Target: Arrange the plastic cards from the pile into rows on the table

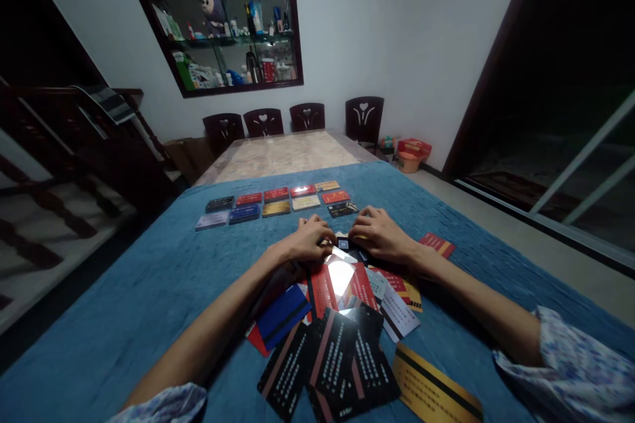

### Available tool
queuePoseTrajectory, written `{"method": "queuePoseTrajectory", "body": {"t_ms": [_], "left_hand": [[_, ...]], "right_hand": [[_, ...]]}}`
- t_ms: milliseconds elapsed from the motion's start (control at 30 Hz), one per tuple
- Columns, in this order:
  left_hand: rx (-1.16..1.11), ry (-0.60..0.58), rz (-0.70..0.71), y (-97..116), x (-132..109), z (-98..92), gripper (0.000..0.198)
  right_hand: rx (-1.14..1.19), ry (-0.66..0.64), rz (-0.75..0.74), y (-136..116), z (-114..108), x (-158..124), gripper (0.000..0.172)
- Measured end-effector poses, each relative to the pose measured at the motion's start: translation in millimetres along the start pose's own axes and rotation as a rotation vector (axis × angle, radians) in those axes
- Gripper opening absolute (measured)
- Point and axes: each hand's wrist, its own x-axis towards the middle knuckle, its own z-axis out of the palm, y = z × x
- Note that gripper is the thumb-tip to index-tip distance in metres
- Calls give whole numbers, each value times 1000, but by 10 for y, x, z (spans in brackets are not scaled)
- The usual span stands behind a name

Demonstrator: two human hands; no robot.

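Both hands rest at the far end of a loose heap of cards. My left hand [315, 238] has its fingers curled down at the heap's left edge; whatever it grips is hidden. Facing it across a small gap, my right hand [380, 234] is also curled, with its fingertips out of sight among the cards. A dark card [343, 244] with a pale square shows between the hands. Closer to me lie red cards [322, 287] with a bright glare, a blue card [282, 317], a whitish card [399, 314], black cards [332, 360] and a gold card [436, 386].
Beyond the hands, small card stacks stand in two rows, among them a blue stack [244, 213] and a black stack [342, 209]. A red card [437, 244] lies right of my right forearm. Blue cloth [163, 277] covers the near table; chairs [364, 115] stand behind.
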Motion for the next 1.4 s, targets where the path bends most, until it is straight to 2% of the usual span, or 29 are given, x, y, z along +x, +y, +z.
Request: {"method": "queuePoseTrajectory", "body": {"t_ms": [100,300,633,733,833,933,1133,1400], "left_hand": [[-4,5,-42,-17,20,10,11],[-8,104,-162,-123,36,13,9],[36,192,-374,-343,23,54,13],[43,233,-386,-364,23,77,15],[23,292,-400,-377,13,78,17],[1,288,-405,-382,2,60,15],[-26,266,-352,-395,-33,8,18],[-71,232,-193,-550,-59,-50,25]], "right_hand": [[3,-13,-14,-55,-5,44,26],[12,-67,3,-135,-12,187,24],[31,-156,150,-269,39,447,29],[31,-193,215,-280,65,524,30],[54,-198,226,-269,103,572,39],[66,-208,218,-263,118,586,45],[26,-240,188,-268,66,567,35],[-55,-237,120,-224,-14,553,30]]}}
